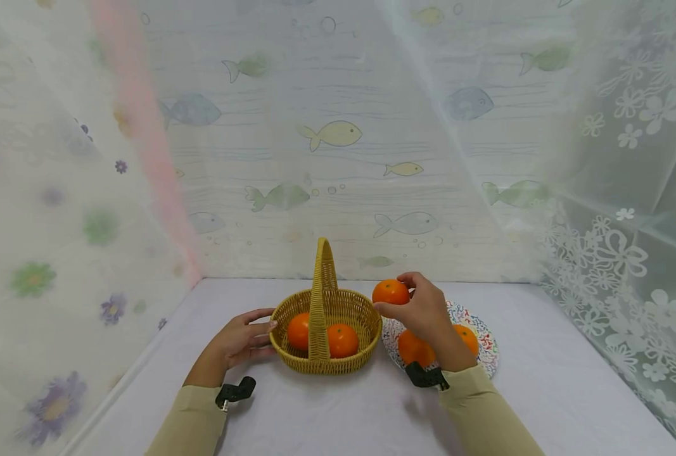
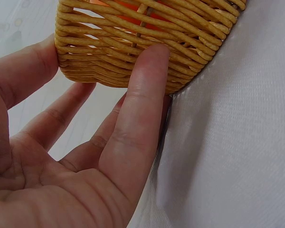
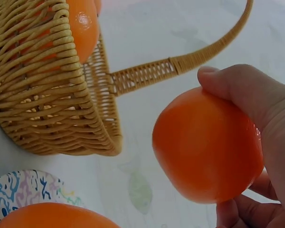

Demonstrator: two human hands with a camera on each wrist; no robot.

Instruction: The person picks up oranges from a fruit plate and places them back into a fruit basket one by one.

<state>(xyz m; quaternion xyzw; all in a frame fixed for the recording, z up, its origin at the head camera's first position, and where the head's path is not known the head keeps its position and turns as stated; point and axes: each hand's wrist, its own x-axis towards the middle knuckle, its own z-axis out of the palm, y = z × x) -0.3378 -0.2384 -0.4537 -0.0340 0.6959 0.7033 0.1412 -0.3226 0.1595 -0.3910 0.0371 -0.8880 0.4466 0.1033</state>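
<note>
A yellow wicker basket [image 1: 298, 365] with a tall handle stands on the table, two oranges [image 1: 342, 341] inside it. Against its left side rests my left hand [image 1: 241, 339]; in the left wrist view its fairly straight fingers [image 2: 137, 109] touch the woven wall. My right hand [image 1: 426, 307] holds a glossy orange [image 1: 390, 292] between thumb and fingers, beside the basket's right rim and above the plate's left edge. The right wrist view shows this orange [image 3: 206, 147] apart from the basket [image 3: 52, 104].
On the right lies a round patterned plate [image 1: 488, 348] bearing oranges [image 1: 415, 348], partly covered by my right hand and forearm. White cloth covers the table [image 1: 326, 411]. Behind hangs a fish-print curtain [image 1: 338, 190], with sheer flowered curtains at both sides.
</note>
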